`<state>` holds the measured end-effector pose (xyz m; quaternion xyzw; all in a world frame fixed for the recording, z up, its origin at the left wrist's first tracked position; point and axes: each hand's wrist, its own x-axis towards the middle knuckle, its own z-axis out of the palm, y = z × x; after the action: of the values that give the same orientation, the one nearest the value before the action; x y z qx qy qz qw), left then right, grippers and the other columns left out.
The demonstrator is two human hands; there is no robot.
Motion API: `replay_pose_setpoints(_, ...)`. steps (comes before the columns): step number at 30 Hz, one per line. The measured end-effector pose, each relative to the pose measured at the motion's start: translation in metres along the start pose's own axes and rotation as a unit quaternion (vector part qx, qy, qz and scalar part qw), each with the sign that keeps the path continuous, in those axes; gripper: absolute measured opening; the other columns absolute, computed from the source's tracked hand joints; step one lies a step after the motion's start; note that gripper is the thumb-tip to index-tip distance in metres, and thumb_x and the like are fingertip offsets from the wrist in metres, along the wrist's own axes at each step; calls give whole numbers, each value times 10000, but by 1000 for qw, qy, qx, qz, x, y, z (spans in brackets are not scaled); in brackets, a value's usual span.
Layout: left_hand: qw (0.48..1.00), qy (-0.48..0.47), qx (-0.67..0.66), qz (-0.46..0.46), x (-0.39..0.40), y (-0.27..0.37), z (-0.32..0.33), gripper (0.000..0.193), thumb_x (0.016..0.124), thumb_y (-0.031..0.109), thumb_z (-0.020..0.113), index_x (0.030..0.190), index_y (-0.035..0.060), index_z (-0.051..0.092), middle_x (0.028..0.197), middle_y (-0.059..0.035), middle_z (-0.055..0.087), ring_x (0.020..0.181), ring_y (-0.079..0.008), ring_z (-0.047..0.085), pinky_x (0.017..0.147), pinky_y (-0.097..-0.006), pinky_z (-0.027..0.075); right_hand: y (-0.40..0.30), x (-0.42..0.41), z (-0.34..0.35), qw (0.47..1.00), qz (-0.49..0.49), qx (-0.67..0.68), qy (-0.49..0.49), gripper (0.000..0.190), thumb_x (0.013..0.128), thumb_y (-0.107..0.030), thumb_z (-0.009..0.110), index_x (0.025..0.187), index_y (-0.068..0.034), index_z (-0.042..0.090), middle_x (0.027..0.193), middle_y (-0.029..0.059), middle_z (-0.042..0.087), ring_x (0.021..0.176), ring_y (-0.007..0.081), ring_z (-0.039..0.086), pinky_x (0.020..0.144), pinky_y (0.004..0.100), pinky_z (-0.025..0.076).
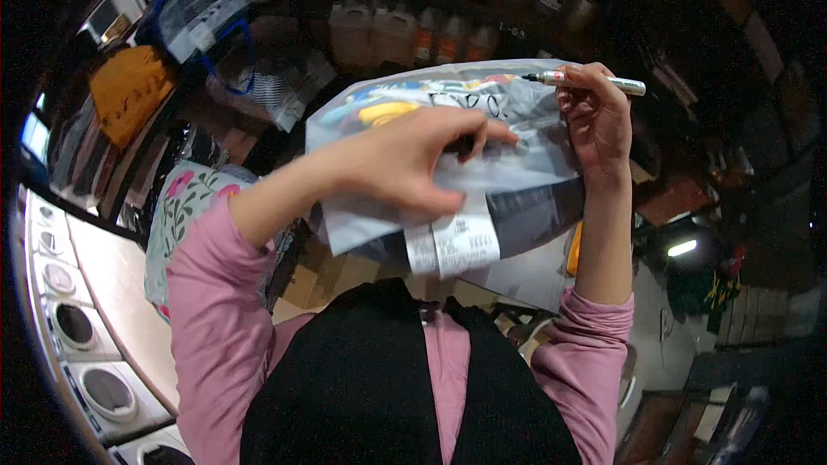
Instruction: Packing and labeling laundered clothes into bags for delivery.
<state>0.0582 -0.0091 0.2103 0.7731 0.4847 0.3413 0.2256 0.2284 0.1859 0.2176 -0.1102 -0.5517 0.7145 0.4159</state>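
A translucent plastic bag (368,87) with folded, colourful fabric inside lies in front of me. Black handwriting is on its upper part. My right hand (597,113) grips a white marker (623,84), its dark tip pointing left over the bag's upper edge. Slightly blurred, my left hand (413,152) reaches across the bag with thumb and fingers apart and nothing visible in it; whether it touches the plastic I cannot tell. Printed paper slips (462,247) hang at the bag's near edge, below my left thumb. Dark fabric (539,210) shows beneath the plastic to their right.
Behind the bag, shelves hold jugs (392,32) and several bottles. A blue-trimmed clear bag (207,10) and an orange-brown item (129,90) are at the far left. Closer, a floral bag (184,206) sits by my left arm. Front-loading machines (106,394) line the left side.
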Motion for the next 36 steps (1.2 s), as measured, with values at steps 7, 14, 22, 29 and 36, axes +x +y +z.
replay_pose_setpoints(7, 986, -35, -141, -84, 27, -25, -48, 292, 739, 26, 656, 791, 62, 370, 1228, -183, 618, 1184, -217, 539, 934, -320, 436, 13, 39, 0, 1000, 2, 19, 25, 62, 787, -80, 678, 787, -21, 659, 765, 97, 676, 611, 167, 625, 562, 256, 479)
replay_pose_setpoints(14, 989, -16, -118, -84, 36, -36, -46, 279, 745, 1, 654, 779, 54, 381, 1203, -222, 613, 1233, -228, 510, 915, -319, 473, 19, 53, -7, 999, -10, 17, 41, 84, 760, -86, 704, 790, -20, 662, 745, 98, 673, 605, 173, 629, 553, 262, 479)
replay_pose_setpoints(22, 989, -4, -124, -87, 33, -39, -45, 294, 739, 36, 679, 785, 54, 389, 1231, -231, 600, 1186, -211, 518, 935, -331, 455, 21, 57, -6, 999, -17, 18, 23, 77, 760, -92, 706, 771, -39, 651, 758, 94, 679, 602, 172, 635, 545, 260, 483)
replay_pose_setpoints(29, 979, 94, 175, 43, -25, 11, -28, 476, 718, 256, 756, 1085, 23, 561, 1073, -132, 642, 984, -209, 594, 819, -310, 459, 26, 59, -14, 999, -15, 26, 32, 77, 767, -86, 702, 777, -27, 654, 768, 99, 681, 593, 169, 629, 510, 250, 448)
replay_pose_setpoints(36, 943, 236, 235, 2, -45, 1, 13, 679, 659, 366, 831, 1199, 43, 575, 770, -77, 504, 768, -241, 556, 710, -341, 439, 27, 70, -13, 999, -21, -11, 27, 101, 759, -76, 731, 785, -29, 645, 778, 90, 682, 610, 155, 624, 502, 237, 437)
